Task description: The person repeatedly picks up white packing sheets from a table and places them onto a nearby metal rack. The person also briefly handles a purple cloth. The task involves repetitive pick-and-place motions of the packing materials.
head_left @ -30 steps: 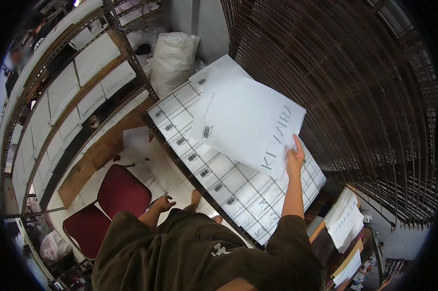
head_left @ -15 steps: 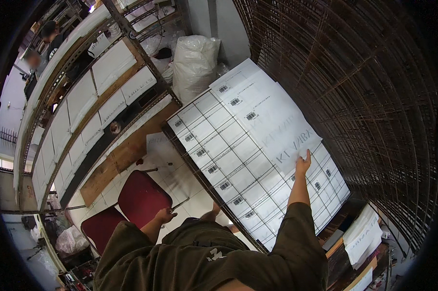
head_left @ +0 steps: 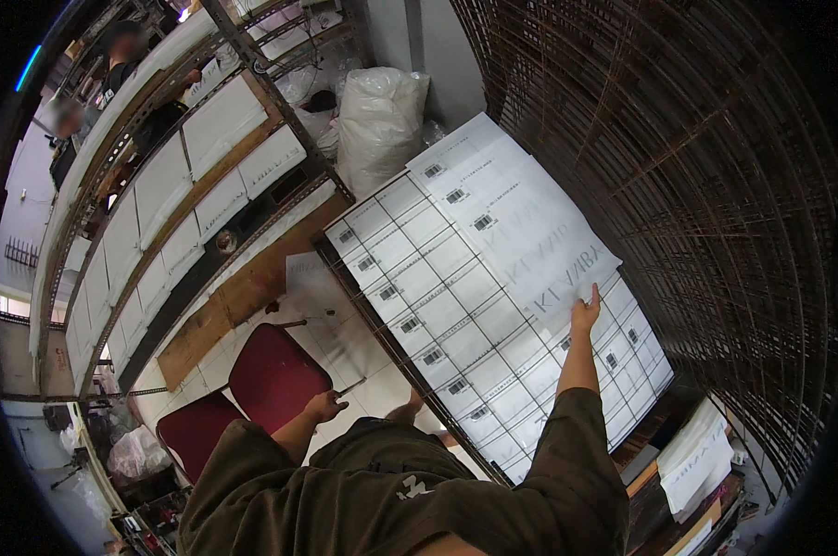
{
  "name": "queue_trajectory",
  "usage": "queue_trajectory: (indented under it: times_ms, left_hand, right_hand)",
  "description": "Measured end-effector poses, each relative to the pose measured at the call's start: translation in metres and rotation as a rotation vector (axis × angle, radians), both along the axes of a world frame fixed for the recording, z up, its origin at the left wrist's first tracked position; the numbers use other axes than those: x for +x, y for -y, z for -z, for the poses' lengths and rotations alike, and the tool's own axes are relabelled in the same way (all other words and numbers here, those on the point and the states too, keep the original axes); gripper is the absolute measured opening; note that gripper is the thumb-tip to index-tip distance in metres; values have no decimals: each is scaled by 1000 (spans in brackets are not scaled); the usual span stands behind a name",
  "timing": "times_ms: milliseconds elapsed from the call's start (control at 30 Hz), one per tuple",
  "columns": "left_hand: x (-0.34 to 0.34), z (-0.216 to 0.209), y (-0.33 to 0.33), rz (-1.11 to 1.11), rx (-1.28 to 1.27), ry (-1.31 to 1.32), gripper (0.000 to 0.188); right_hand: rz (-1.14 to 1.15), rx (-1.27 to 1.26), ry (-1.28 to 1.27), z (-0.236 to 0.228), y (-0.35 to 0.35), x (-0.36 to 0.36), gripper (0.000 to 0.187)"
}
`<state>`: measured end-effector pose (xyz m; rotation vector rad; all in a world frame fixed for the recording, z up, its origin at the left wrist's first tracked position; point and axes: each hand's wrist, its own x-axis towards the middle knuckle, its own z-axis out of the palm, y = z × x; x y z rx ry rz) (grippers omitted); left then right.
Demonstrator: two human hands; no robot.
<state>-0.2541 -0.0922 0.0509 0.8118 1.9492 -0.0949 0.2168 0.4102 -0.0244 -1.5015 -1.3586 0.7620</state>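
Observation:
My right hand (head_left: 585, 310) rests with its fingers apart at the near corner of a large white paper sheet (head_left: 567, 222) with hand-drawn lettering. Under and beyond it, more white sheets with small black printed codes overlap along the far side of a slanted white surface crossed by a dark wire grid (head_left: 405, 306). Part of the sheet's edge is hidden by my fingers. To the left, my left hand (head_left: 326, 406) hangs in the air by the dark red chair seat (head_left: 278, 375), holding nothing, its fingers loosely bent.
Tall stacks of rusty wire racks (head_left: 679, 176) rise along the right. A full white sack (head_left: 382, 130) stands behind the gridded surface. At left are metal shelves with white boxes (head_left: 220, 125), and beyond them two people. Papers hang over a wooden stand (head_left: 697, 468) at lower right.
My left hand has lifted slightly and shifted right. My right hand stays at the sheet's corner. The whole view has shifted a little.

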Motion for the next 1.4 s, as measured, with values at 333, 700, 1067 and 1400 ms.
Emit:
queue_trajectory:
  times_ms: [333,700,1067,1400]
  left_hand:
    - [-2,9,22,-44,-22,11,61]
    - [16,25,-3,3,24,-16,60]
    - [35,107,-18,159,192,125,53]
    - [104,45,14,595,-78,97,39]
  right_hand:
    - [65,-64,-168,-26,8,-12,67]
    - [26,-22,307,-60,210,-8,41]
    - [288,41,541,-165,412,132,34]
    - [897,-659,643,-175,560,281,58]
